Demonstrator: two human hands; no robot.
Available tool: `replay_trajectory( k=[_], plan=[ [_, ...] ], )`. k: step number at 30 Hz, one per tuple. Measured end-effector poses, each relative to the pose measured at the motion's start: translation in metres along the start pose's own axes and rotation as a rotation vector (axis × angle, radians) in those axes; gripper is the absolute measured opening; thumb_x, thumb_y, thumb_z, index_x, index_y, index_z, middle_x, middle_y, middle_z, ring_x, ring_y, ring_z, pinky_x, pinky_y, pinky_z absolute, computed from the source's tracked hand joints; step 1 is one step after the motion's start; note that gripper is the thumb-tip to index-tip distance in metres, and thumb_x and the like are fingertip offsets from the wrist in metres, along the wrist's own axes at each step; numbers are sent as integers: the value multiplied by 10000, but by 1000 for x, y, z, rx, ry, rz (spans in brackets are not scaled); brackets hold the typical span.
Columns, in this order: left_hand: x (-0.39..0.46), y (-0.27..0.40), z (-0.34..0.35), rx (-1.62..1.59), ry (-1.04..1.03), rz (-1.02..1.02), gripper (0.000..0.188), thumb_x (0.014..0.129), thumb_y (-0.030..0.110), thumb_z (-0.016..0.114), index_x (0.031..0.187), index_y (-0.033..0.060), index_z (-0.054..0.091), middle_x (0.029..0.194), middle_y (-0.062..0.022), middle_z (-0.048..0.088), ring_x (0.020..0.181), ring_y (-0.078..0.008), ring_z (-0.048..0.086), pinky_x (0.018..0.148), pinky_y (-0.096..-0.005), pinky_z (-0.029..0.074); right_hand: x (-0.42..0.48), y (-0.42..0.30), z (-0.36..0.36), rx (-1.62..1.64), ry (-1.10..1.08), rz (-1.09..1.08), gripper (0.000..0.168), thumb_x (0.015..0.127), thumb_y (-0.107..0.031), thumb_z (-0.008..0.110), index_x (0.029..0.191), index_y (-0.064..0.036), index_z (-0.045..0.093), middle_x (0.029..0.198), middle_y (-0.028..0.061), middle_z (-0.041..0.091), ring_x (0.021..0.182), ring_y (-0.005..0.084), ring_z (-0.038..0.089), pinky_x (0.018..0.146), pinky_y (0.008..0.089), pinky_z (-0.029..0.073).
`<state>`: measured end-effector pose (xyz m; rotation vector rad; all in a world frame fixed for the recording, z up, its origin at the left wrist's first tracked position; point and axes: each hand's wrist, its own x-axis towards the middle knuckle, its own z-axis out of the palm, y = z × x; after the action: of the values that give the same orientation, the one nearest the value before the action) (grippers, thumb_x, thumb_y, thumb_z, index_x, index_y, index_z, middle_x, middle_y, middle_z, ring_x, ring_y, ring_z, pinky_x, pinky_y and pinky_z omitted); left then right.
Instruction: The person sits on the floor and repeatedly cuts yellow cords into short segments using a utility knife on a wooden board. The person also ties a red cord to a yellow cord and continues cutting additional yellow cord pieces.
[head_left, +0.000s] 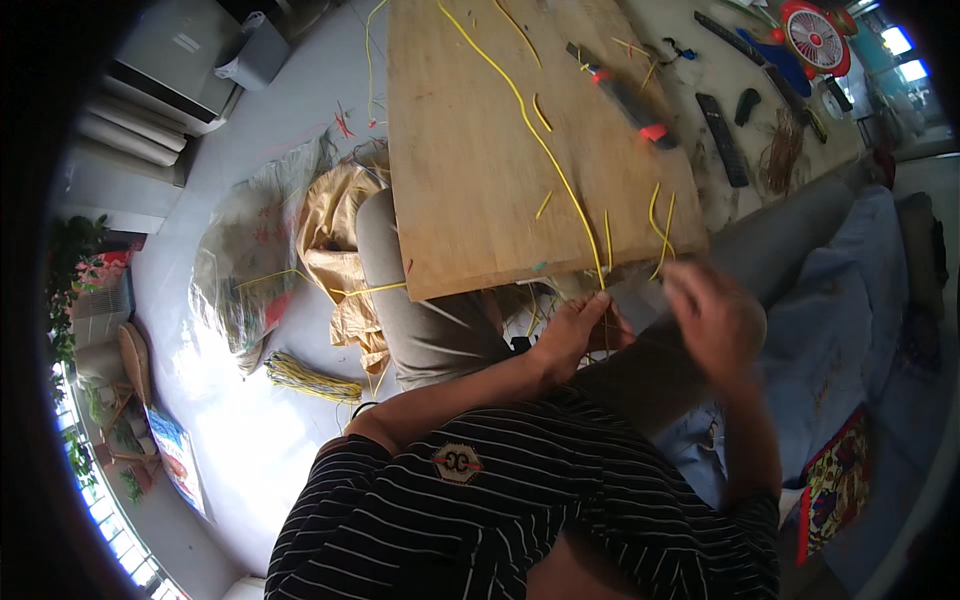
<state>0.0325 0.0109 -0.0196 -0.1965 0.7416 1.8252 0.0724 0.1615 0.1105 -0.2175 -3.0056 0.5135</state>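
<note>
A long yellow insulated wire (551, 157) runs down the wooden board (480, 150) and over its near edge. At that edge my left hand (570, 334) pinches the wire between thumb and fingers. Off to its right, my right hand (709, 315) is raised and blurred, so whether it grips anything cannot be made out. Short yellow sheath pieces (661, 232) lie at the board's near right corner, beside my right hand. A grey and red utility knife (630, 105) rests farther up the board, its outline slightly blurred.
Right of the board, a table (686, 161) holds a remote control (721, 139), a bundle of copper wire (784, 154) and a red fan (814, 36). On the floor at left are a clear plastic bag (240, 255), a tan sack (337, 202) and a wire bundle (311, 379).
</note>
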Motion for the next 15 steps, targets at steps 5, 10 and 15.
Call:
replay_trajectory(
  k=[5,10,15],
  plan=[
    [-6,11,-1,135,24,9,339,936,368,409,854,73,554,837,-60,625,604,-127,538,606,-253,466,95,49,29,-229,249,-250,289,779,-138,609,1054,-86,537,992,115,546,849,322,560,721,405,467],
    [-6,8,-4,194,25,46,355,943,366,393,806,81,554,785,-22,608,662,-105,552,633,-243,460,119,46,37,-228,85,-221,358,799,-173,600,1129,-85,493,1051,121,526,936,330,544,789,406,459],
    [-2,0,-14,142,-34,104,334,945,346,393,847,64,542,773,-53,590,735,-163,576,644,-282,467,163,77,66,-297,237,-283,414,816,-220,593,1201,-122,478,1041,122,538,953,314,543,784,395,455]
  ],
)
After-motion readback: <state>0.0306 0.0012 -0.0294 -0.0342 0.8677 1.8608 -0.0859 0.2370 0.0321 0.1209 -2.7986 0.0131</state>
